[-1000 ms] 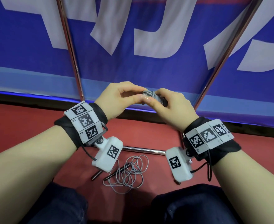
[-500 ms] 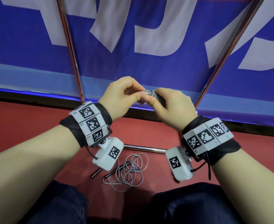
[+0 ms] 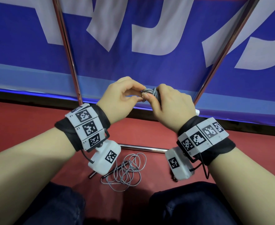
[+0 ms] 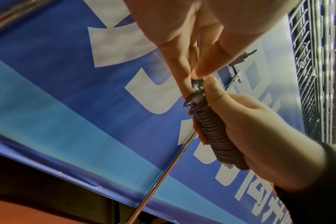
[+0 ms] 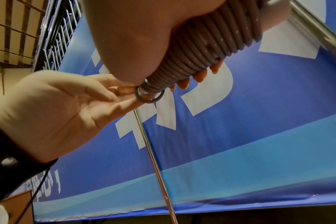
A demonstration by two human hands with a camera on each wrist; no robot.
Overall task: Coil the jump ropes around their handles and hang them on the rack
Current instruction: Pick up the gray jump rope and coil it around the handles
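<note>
Against a blue banner (image 3: 149, 65) and red floor (image 3: 28, 124), our left hand (image 3: 117, 98) has shifted from the coil's side to its end, fingertips pinching the last loop of grey cord, while our right hand (image 3: 170, 104) grips the wound jump rope (image 4: 217, 133); the wrap looks nearly finished. A second rope (image 3: 128, 172) lies loose on the floor near the rack (image 3: 65, 46).

We see grey jump rope (image 4: 219, 136) wound in tight coils around its handles, small end loop free; second grey jump rope (image 3: 127, 173) loose, tangled on red floor by chrome rack (image 3: 140, 148) base.
</note>
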